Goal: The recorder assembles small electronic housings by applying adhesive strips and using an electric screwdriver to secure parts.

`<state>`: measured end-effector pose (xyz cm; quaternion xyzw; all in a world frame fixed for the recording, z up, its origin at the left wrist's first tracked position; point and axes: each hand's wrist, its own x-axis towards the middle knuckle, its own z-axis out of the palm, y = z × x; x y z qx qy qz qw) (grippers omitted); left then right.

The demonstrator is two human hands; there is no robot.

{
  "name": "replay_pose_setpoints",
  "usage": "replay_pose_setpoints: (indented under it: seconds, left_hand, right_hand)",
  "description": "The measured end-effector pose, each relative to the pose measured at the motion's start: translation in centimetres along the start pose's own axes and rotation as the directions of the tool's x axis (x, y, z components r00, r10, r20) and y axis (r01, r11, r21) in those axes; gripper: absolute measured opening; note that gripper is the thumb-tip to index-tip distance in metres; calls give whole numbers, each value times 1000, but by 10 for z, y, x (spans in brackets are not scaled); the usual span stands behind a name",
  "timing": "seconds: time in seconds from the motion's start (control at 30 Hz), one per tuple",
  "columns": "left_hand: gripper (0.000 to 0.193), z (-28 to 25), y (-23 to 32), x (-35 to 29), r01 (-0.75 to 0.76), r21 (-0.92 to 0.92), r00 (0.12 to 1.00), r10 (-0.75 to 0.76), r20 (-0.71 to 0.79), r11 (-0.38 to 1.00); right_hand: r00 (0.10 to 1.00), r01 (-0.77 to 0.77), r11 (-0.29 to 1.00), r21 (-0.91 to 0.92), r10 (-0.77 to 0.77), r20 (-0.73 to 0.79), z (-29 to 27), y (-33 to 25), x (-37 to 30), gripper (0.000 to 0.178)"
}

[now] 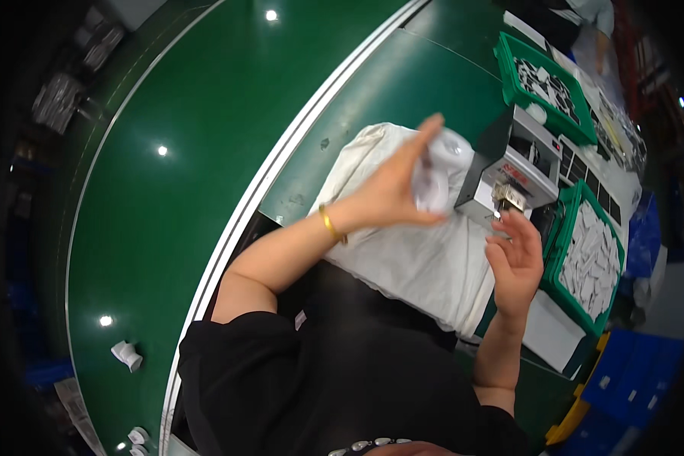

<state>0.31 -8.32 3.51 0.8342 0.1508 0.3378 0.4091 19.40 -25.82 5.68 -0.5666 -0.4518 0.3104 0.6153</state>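
My left hand (394, 186), with a yellow band at its wrist, reaches over a white cloth (422, 262) on the bench. Its thumb and fingers are spread wide beside glossy white rounded plastic parts (454, 150); the fingers partly hide them, and I see no firm grip. To the right stands a grey and black box-shaped bench machine (501, 173) with a small metal fixture (508, 196) on its front. Just below that fixture is my right hand (518, 262), fingers loosely bent and apart from the thumb, with nothing visible in it.
A green crate (580, 135) of black and white pieces stands behind the machine. Another green crate (612, 300) to the right holds white strips. Blue bins (627, 380) stand at the lower right. A white rail (296, 125) edges the bench at left. A person's arm (602, 49) shows far right.
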Motion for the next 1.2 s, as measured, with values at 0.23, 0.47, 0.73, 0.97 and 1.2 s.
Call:
replay_pose_setpoints:
  seconds: [0.23,0.47,0.73,0.97,1.2]
  left_hand:
    - [127,-41,-132,116,382,20,856,-346,-384,924]
    - [128,2,-196,227,388,225,870,-274,-409,894]
    - [94,31,-268,284,488,310,745,-204,-635,816]
    - [61,-4,-261,210,391,264,797,-181,-577,882]
    - [60,-104,-231,96,408,115,906,-385,-178,906]
  right_hand:
    - [999,-51,995,86,53,-11,-27,19,-9,41]
    - [971,-135,990,45,141,-193,-61,24,-36,34]
    - [937,-130,991,-20,116,-330,-85,34,-51,23]
    - [966,-148,981,-127,116,-231,-69,27,-55,18]
    - [990,-129,983,-128,136,47,-21,13,-76,18]
